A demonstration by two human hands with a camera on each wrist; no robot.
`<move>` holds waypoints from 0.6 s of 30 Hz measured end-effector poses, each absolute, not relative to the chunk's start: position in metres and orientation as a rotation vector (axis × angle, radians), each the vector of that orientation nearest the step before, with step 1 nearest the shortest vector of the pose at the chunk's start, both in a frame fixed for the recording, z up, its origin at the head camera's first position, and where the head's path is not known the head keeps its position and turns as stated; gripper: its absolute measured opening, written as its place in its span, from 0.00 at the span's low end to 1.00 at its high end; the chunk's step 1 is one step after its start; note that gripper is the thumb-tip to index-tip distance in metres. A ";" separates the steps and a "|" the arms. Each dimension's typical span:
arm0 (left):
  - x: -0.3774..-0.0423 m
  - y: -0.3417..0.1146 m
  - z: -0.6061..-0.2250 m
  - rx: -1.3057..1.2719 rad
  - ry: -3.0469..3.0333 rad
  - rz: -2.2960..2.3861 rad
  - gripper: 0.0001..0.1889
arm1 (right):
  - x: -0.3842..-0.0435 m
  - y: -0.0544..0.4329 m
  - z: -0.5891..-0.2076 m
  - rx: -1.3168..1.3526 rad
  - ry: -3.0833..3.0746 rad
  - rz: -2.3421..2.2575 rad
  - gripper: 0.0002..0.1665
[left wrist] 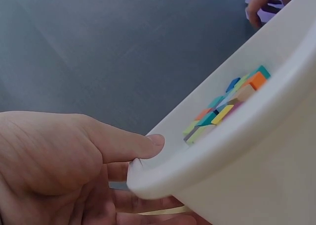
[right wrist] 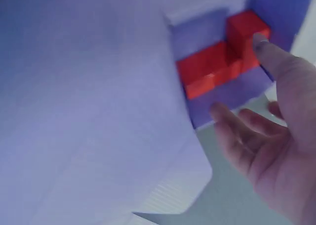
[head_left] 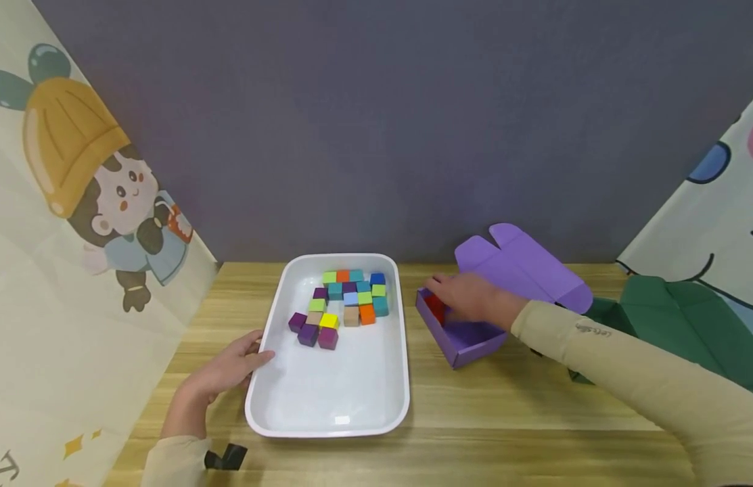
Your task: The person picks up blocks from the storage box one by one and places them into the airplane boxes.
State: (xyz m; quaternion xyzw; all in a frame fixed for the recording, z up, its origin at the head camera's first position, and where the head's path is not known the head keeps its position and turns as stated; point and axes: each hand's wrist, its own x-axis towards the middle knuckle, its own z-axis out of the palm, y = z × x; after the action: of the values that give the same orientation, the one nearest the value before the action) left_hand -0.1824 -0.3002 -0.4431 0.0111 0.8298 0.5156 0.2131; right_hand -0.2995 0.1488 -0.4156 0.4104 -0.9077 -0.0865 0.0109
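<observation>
My left hand (head_left: 236, 365) grips the left rim of a white tray (head_left: 333, 399). In the left wrist view its thumb (left wrist: 156, 140) lies over the rim, with the fingers curled underneath. Grouped inside the tray's far half are several coloured cubes (head_left: 350, 316), among them purple, green, teal, orange and yellow ones. My right hand (head_left: 467, 297) reaches over an open purple box (head_left: 480, 351) with red cubes (head_left: 436, 309) in it. The right wrist view has the fingers spread apart and the thumb at a raised red cube (right wrist: 245, 29); whether they touch is unclear.
The purple box's lid (head_left: 522, 267) is folded back towards the grey wall (head_left: 376, 135). Further right, an open green box (head_left: 674, 331) is partly hidden by my right sleeve (head_left: 620, 365). Everything stands on a wood-grain table (head_left: 473, 433) between printed side panels.
</observation>
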 end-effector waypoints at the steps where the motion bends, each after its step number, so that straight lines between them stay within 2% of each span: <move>1: -0.182 -0.300 -0.443 0.032 2.302 1.432 0.31 | -0.300 0.149 -0.413 1.278 -2.851 -0.245 0.36; 18: -0.183 -0.300 -0.441 0.033 2.313 1.411 0.30 | -0.294 0.129 -0.363 1.295 -2.890 -0.056 0.13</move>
State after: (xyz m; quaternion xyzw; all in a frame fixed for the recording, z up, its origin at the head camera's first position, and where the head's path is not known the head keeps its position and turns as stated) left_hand -0.1830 -0.3001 -0.4410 0.0118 0.8337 0.5088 0.2144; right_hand -0.2940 0.1290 -0.3631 0.4088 -0.9124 -0.0178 -0.0129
